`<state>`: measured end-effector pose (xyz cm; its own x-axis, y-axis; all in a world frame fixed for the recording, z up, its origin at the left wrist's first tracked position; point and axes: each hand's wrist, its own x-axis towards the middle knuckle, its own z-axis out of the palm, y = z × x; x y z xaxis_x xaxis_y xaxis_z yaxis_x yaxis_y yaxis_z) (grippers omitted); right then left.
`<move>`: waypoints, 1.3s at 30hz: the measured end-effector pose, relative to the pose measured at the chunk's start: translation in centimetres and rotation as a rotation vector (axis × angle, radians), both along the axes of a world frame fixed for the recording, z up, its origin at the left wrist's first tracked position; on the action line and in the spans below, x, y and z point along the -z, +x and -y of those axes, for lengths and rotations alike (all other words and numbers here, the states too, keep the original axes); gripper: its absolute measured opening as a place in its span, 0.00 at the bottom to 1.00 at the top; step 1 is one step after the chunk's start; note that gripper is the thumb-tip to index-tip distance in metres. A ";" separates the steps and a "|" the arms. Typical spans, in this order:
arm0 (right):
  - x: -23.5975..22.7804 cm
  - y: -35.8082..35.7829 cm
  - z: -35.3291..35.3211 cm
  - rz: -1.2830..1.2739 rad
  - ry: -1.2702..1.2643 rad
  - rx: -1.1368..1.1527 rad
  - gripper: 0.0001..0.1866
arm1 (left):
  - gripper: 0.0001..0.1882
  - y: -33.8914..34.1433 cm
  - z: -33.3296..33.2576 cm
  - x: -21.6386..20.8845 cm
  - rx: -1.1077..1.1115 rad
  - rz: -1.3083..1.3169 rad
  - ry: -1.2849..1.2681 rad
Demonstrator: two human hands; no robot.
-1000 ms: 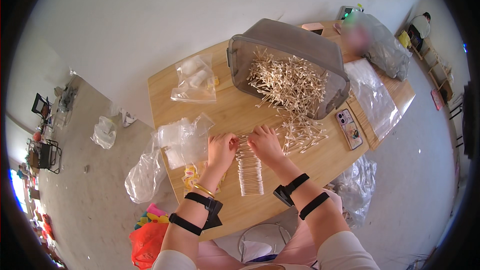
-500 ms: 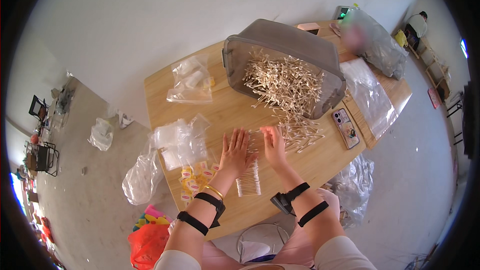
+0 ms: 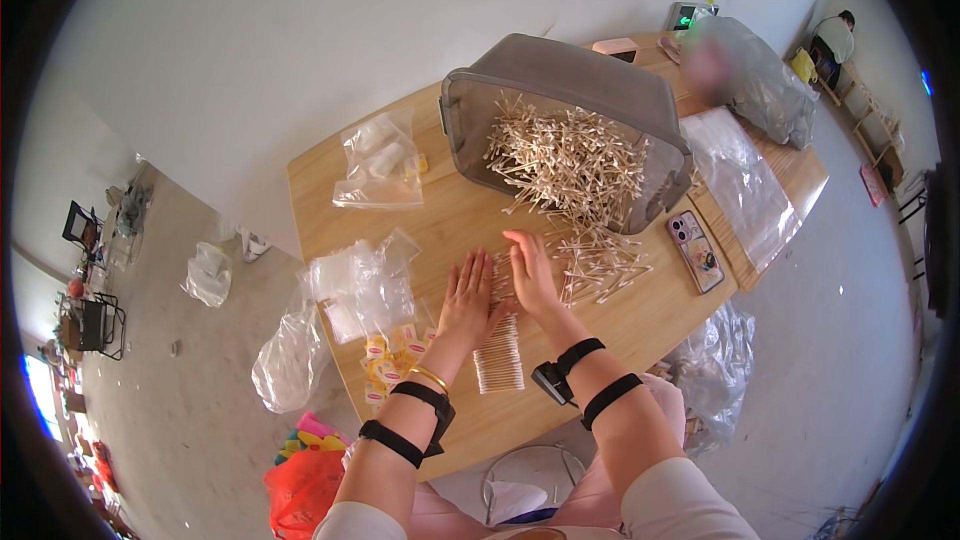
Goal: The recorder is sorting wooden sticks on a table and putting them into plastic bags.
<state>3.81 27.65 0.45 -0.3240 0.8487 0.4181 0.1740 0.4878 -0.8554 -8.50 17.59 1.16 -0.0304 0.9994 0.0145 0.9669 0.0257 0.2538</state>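
A neat row of cotton swabs (image 3: 499, 360) lies side by side on the table, running from near the front edge up between my hands. Flat along its left side rests my left hand (image 3: 467, 298), open, with the fingers stretched out and the thumb across the swabs. My right hand (image 3: 535, 275) stands on edge at the row's right side, open, its fingers straight. The swabs between the palms are partly hidden. Behind and to the right, loose cotton swabs (image 3: 570, 162) spill from a grey plastic bin (image 3: 570, 70) tipped on its side.
Clear plastic bags (image 3: 360, 280) and yellow-and-white labels (image 3: 390, 355) lie left of my left hand. Another clear bag (image 3: 380, 165) sits farther back. On the right are a phone (image 3: 696, 252), plastic sheeting (image 3: 740, 180) and a grey bag (image 3: 765, 80). A person (image 3: 832, 45) is at the far right.
My right hand has moved left to the row, and its curled fingers have straightened. My left hand stays on the row's left side.
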 end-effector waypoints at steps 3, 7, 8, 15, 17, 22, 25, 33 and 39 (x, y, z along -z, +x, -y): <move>0.1 -1.6 1.5 -0.016 -0.073 -0.174 0.16 | 0.45 -0.4 0.3 0.0 0.025 -0.004 0.007; 0.3 -2.2 2.6 -0.067 -0.110 -0.205 0.17 | 0.44 -0.7 0.6 0.3 0.040 -0.063 0.011; 0.3 -1.9 2.6 -0.098 -0.140 -0.155 0.18 | 0.44 -0.8 0.6 0.4 0.040 -0.001 0.054; 0.9 0.5 3.1 -0.173 -0.166 -0.096 0.18 | 0.42 -1.3 0.9 -0.4 0.076 0.307 0.046; 0.9 0.9 3.3 -0.185 -0.175 -0.091 0.18 | 0.42 -1.3 1.1 -0.9 0.069 0.373 0.047; 1.0 1.1 3.6 -0.172 -0.200 -0.059 0.18 | 0.44 -0.6 1.8 0.1 -0.080 0.556 0.312; 0.5 0.2 4.0 -0.121 -0.207 -0.064 0.20 | 0.47 0.1 1.6 0.7 -0.168 0.863 0.375; 0.9 0.7 3.6 -0.098 -0.146 -0.075 0.21 | 0.45 0.8 1.4 0.5 -0.220 0.899 0.363; -0.1 5.6 6.9 0.035 -0.156 0.021 0.21 | 0.42 1.9 2.2 -1.2 -0.223 0.251 0.318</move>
